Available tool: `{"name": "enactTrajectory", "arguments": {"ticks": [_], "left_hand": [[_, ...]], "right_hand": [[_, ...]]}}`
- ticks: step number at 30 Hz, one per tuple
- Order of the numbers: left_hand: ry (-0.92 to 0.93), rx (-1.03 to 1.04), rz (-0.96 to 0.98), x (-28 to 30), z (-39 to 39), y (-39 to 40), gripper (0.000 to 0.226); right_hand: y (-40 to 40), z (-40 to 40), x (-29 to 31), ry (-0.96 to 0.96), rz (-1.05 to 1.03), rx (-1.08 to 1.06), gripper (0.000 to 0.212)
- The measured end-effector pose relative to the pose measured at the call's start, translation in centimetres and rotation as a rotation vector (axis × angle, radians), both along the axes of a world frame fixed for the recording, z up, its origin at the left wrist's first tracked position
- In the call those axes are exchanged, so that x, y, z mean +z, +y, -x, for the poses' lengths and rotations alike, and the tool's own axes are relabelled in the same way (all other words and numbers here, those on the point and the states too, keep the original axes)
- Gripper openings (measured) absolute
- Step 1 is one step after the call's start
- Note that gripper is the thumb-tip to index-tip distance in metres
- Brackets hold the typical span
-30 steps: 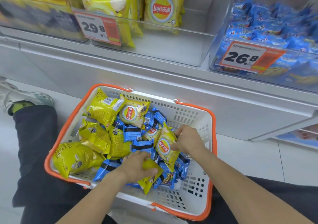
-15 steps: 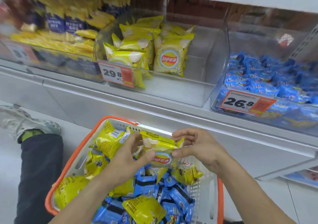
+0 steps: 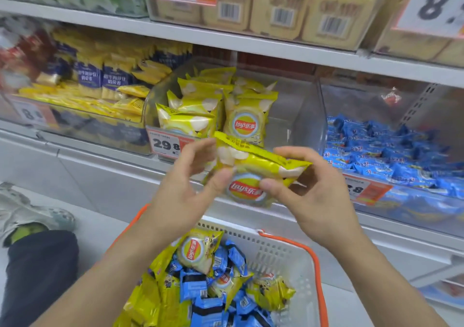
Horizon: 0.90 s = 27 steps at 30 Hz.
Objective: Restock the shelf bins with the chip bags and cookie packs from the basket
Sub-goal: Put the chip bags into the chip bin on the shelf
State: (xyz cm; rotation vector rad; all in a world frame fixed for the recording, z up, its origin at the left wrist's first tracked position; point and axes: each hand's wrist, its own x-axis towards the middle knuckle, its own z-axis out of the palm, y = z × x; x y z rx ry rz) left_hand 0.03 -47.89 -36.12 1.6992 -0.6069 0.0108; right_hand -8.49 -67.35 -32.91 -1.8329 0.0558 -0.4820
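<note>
**Chips going up, plenty still waiting**

The shelf (image 3: 251,42) is filling my view, its clear chip bin (image 3: 296,115) holding bags only at its left. I am pinching one chip bag (image 3: 251,171) between my left hand (image 3: 180,191) and right hand (image 3: 311,191), just before the bin's front edge. The basket (image 3: 281,253) below is looking far from emptied: chip bags and blue cookie packs (image 3: 200,291) are lying mixed. Its near end is cut off; the price tags are partly hidden.

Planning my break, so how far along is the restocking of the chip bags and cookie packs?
Partly done: the clear chip bin holds several yellow bags, the blue-pack bin many. In hand: left hand and right hand hold one yellow chip bag before the shelf. Left: the orange-rimmed white basket still holds many.
</note>
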Motion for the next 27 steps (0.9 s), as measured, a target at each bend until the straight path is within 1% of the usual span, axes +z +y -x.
{"name": "enactTrajectory", "arguments": {"ticks": [2, 5, 6, 9, 11, 13, 14, 19, 24, 27], "left_hand": [[-0.094, 0.144, -0.024, 1.6, -2.2, -0.3, 0.048], [-0.358, 0.302, -0.247, 2.2, -6.5, -0.5, 0.051], [-0.409, 0.315, -0.332, 2.0, -8.0, -0.7, 0.055], [-0.452, 0.303, -0.529, 1.1, -10.8, -1.8, 0.063], [-0.531, 0.346, -0.663, 0.4, -11.3, -2.5, 0.059], [-0.623, 0.427, -0.79, -0.2, -11.4, -2.8, 0.054], [-0.634, 0.445, -0.822, -0.3, -11.3, -3.0, 0.054], [-0.654, 0.461, -0.831, -0.4, -11.3, -3.0, 0.053], [-0.657, 0.447, -0.835, -0.4, -11.4, -3.0, 0.055], [-0.648, 0.451, -0.845, -0.4, -11.4, -3.1, 0.057]], "right_hand": [[-0.4, -1.3, 1.5, -0.123, 0.09, -0.123, 0.045], [-1.2, -3.9, 2.7, -0.242, 0.209, -0.272, 0.047], [-1.3, -4.8, 2.7, -0.246, 0.233, -0.297, 0.047], [-1.4, -7.0, 3.0, -0.217, 0.244, -0.314, 0.046], [-1.5, -8.0, 3.5, -0.204, 0.234, -0.327, 0.045], [-1.8, -9.1, 3.6, -0.168, 0.288, -0.345, 0.045], [-2.0, -9.6, 3.4, -0.126, 0.331, -0.352, 0.046], [-2.7, -12.0, 1.6, 0.162, 0.432, -0.355, 0.046], [-2.8, -14.3, 1.6, 0.344, 0.476, -0.318, 0.047], [-2.3, -15.0, 0.7, 0.388, 0.568, -0.333, 0.048]]}}
